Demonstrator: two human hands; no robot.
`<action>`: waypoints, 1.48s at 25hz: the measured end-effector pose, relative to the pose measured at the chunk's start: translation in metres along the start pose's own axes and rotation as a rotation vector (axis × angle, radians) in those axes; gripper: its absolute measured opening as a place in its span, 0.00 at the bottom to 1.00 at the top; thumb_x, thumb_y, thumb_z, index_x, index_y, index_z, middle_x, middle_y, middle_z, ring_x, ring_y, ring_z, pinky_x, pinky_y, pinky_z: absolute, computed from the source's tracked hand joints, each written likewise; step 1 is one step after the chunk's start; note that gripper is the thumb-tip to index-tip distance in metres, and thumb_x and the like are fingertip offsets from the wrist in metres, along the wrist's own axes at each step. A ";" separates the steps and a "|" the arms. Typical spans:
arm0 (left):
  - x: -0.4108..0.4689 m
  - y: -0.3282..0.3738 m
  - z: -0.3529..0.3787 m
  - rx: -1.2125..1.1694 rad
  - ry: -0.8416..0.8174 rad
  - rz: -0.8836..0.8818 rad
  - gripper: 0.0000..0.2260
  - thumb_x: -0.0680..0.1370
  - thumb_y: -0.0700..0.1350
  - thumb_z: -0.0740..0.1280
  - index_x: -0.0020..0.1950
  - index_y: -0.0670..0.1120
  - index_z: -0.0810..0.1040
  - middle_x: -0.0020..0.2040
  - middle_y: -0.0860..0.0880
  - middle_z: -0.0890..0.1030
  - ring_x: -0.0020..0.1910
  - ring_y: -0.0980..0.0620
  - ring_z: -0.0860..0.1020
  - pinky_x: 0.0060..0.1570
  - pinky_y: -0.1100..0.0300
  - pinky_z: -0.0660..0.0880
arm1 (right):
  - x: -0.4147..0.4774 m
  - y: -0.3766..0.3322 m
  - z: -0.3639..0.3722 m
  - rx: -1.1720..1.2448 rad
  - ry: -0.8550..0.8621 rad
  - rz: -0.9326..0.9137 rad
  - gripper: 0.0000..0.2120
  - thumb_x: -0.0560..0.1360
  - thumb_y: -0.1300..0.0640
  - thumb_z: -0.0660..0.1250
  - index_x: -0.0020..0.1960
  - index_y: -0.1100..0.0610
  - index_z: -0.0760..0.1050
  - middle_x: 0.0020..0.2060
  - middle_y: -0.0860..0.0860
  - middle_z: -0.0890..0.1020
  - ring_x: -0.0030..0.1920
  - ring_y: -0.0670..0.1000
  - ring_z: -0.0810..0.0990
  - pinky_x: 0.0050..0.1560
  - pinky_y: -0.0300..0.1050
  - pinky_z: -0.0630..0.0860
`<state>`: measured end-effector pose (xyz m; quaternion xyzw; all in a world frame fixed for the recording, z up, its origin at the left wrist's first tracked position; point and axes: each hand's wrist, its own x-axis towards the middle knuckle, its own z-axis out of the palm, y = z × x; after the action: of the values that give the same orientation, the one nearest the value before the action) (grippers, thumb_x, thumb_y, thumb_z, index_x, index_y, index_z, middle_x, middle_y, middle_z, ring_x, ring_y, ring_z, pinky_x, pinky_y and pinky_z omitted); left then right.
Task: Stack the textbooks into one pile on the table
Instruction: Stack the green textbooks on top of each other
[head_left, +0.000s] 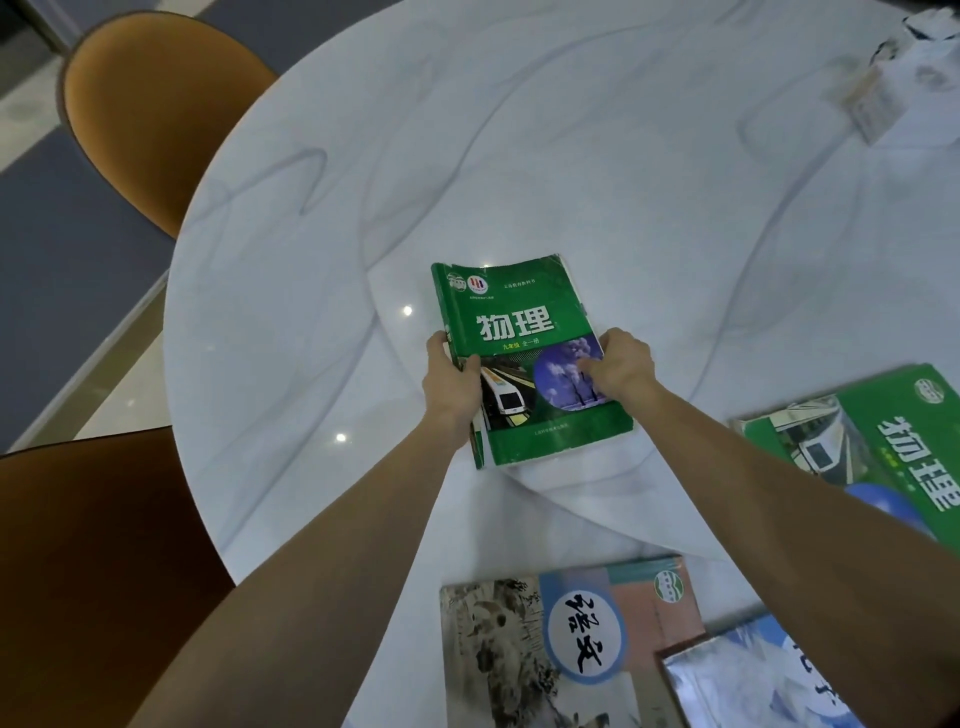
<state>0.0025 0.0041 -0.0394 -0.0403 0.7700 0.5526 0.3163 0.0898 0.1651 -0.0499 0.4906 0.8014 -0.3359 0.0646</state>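
Nearest you, a grey-and-pink textbook lies flat at the surface edge beside a blue one, with a second green 物理 copy off to your right, all apart, so the pile is barely begun and three remain. Your left hand and right hand each clasp a side of the green physics textbook, mid-surface, cover reading 物理 and 九年级 全一册.

left hand bare, no ring/watch | right hand bare | forearms uncovered, no sleeves in view
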 end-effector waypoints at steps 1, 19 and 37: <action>-0.002 -0.004 0.002 -0.035 -0.036 0.027 0.18 0.80 0.40 0.57 0.69 0.53 0.62 0.56 0.41 0.81 0.52 0.42 0.81 0.56 0.44 0.79 | -0.001 0.001 -0.001 0.027 0.001 0.006 0.16 0.76 0.57 0.67 0.59 0.66 0.72 0.57 0.63 0.79 0.57 0.61 0.77 0.45 0.44 0.70; -0.008 0.027 0.070 -0.038 -0.345 0.129 0.19 0.82 0.37 0.57 0.71 0.49 0.64 0.42 0.47 0.81 0.38 0.54 0.81 0.30 0.66 0.79 | -0.037 0.080 -0.050 0.778 0.242 0.216 0.15 0.77 0.60 0.66 0.62 0.60 0.70 0.49 0.59 0.78 0.47 0.57 0.78 0.50 0.49 0.77; -0.013 0.031 0.086 1.029 -0.263 0.548 0.12 0.79 0.39 0.60 0.59 0.40 0.78 0.58 0.39 0.78 0.55 0.40 0.78 0.56 0.49 0.77 | -0.054 0.084 -0.060 0.013 0.134 0.168 0.14 0.77 0.59 0.60 0.57 0.65 0.75 0.56 0.64 0.79 0.55 0.62 0.78 0.52 0.49 0.76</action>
<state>0.0383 0.0879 -0.0226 0.3869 0.8756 0.1704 0.2335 0.2005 0.1852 -0.0203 0.5778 0.7578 -0.3010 0.0357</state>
